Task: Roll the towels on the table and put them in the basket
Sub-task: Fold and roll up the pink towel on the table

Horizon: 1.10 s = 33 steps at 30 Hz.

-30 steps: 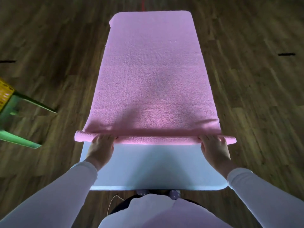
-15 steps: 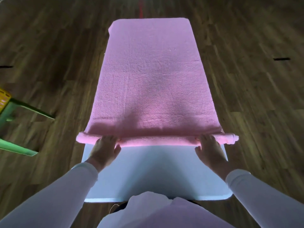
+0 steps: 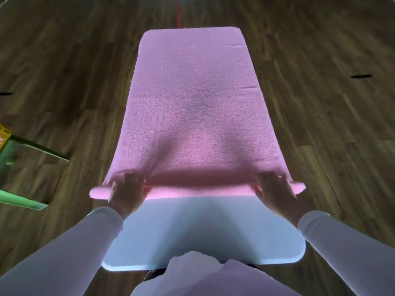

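In the lower left of centre, the left hand lay palm-down across the towel's rolled edge, with its fingers stretched forward over the roll onto the flat cloth. To the right, the right hand lay the same way, fingers extended and slightly spread. Blur hid whether any fingertips curled. Half a second before, both hands sat at the roll's near side. Since then they had ridden up over it, and the roll had travelled away from the person, baring more of the white table. The pink towel ran flat up the middle of the frame, with soft creases bunched just ahead of the roll, whose ends overhung both table edges.
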Motion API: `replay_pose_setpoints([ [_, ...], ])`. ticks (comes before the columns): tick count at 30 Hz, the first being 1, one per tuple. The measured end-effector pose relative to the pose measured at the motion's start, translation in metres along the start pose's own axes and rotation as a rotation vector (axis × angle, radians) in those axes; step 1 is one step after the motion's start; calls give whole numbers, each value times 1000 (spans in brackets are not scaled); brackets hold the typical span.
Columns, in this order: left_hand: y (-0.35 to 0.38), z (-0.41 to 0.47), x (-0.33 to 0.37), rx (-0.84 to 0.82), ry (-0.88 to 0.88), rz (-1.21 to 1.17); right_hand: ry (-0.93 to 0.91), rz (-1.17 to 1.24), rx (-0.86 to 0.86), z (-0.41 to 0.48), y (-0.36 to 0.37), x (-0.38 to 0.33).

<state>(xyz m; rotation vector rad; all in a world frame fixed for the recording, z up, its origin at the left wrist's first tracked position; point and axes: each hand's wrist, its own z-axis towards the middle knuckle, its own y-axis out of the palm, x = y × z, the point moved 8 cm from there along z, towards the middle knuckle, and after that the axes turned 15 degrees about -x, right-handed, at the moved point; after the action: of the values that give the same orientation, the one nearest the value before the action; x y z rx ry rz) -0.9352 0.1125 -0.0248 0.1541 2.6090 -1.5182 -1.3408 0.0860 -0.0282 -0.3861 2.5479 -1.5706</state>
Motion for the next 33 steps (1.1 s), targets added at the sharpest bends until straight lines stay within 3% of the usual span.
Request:
replay_pose_setpoints([
  [2,1,-10,0,192,66,-138,119,69,161,-9,-4,12],
  [4,7,-21,10,245,170,-216,106,211,168,-15,5,17],
  [6,16,-24,15,216,187,-151,54,217,127,-15,18,13],
  [12,5,-12,16,52,11,-45,60,139,42,1,-6,16],
  [16,1,6,10,-215,4,-68,94,79,-247,18,-4,23],
  [17,-3,7,7,-175,6,-31,150,7,-187,19,-7,28],
  [19,-17,3,-1,59,-27,-58,263,-71,-15,12,-18,33],
  [21,-15,-5,0,194,39,-250,178,63,60,11,-21,23],
  [24,12,-7,10,129,126,-258,65,125,-89,12,-3,3],
  [29,19,-2,14,49,7,-98,206,-88,-131,23,-11,1],
  [33,0,7,16,1,-94,-18,101,-59,-124,27,-22,-1],
])
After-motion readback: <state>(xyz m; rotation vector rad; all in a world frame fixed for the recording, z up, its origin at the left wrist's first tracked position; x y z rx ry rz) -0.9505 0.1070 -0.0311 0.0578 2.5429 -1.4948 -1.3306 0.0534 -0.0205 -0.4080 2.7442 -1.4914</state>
